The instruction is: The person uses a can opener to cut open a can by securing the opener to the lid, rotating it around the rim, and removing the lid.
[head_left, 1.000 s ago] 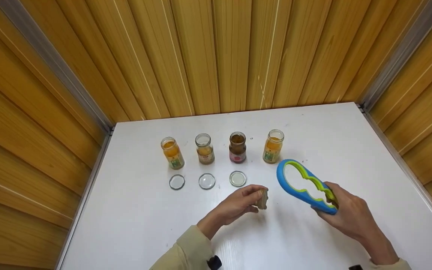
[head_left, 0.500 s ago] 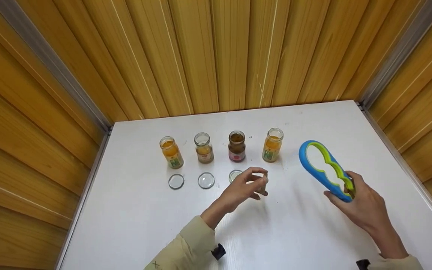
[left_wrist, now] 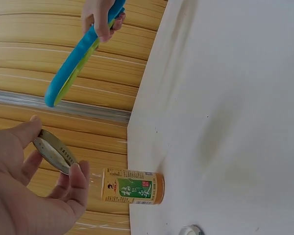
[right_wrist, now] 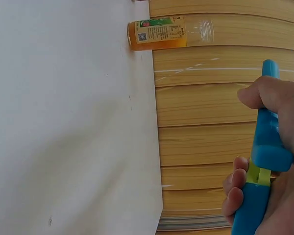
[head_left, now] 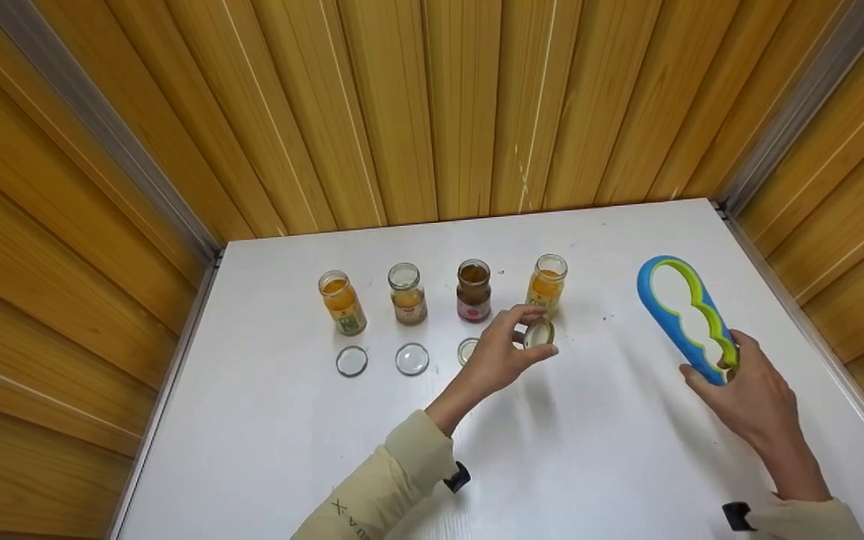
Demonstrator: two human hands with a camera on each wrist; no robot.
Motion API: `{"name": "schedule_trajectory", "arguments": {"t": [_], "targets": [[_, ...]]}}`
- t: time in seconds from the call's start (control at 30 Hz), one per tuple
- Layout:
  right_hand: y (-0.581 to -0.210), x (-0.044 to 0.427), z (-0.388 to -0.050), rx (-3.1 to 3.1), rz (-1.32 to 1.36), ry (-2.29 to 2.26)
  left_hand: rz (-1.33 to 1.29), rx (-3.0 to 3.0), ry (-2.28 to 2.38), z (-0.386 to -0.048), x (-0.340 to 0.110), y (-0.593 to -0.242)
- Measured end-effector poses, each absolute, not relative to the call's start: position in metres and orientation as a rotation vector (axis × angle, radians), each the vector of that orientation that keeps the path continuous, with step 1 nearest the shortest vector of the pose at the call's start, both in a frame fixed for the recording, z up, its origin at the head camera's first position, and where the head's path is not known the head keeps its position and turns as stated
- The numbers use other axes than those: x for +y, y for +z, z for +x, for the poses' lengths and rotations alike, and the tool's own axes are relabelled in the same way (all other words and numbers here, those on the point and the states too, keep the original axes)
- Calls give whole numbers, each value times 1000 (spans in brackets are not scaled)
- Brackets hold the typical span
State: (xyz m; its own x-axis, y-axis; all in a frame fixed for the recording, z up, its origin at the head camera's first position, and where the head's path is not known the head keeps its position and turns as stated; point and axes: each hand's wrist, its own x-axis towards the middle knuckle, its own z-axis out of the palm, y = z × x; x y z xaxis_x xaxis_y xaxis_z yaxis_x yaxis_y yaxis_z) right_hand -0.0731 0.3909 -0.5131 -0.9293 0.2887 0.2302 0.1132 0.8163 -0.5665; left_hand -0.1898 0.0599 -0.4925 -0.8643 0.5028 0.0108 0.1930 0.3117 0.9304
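Observation:
My left hand [head_left: 498, 351] pinches a round metal jar lid [head_left: 538, 334] by its rim, tilted on edge above the table. Just behind it stands an open glass jar [head_left: 547, 285] with orange contents and a green label, partly covered by the hand in the head view. In the left wrist view the lid [left_wrist: 55, 151] is between thumb and fingertips, apart from the jar [left_wrist: 132, 186]. Over the right side of the table, my right hand [head_left: 758, 394] grips one end of a blue and green jar opener [head_left: 668, 315] with several rounded notches inside its loop.
Further left stand three more open jars: a brown one [head_left: 474, 291], a pale one [head_left: 407, 294] and an orange one [head_left: 342, 303]. Lids [head_left: 352, 361] lie before them, one partly behind my left hand. Wood-patterned walls enclose the white table [head_left: 267, 450].
My left hand has moved forward and slightly right with the lid, turning its face toward view. The right hand has carried the jar opener right and forward, away from the rightmost jar.

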Motion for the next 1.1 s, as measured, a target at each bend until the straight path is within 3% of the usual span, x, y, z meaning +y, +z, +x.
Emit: {"name": "schedule_trajectory", "arguments": {"t": [0.37,1.1], "targets": [[-526,407,-86,-2707,-507,906,584,2536,1304,-195,81,-496],[-554,438,-92,-2845,-584,892,620,2740,1004,-210,113,-534]]}}
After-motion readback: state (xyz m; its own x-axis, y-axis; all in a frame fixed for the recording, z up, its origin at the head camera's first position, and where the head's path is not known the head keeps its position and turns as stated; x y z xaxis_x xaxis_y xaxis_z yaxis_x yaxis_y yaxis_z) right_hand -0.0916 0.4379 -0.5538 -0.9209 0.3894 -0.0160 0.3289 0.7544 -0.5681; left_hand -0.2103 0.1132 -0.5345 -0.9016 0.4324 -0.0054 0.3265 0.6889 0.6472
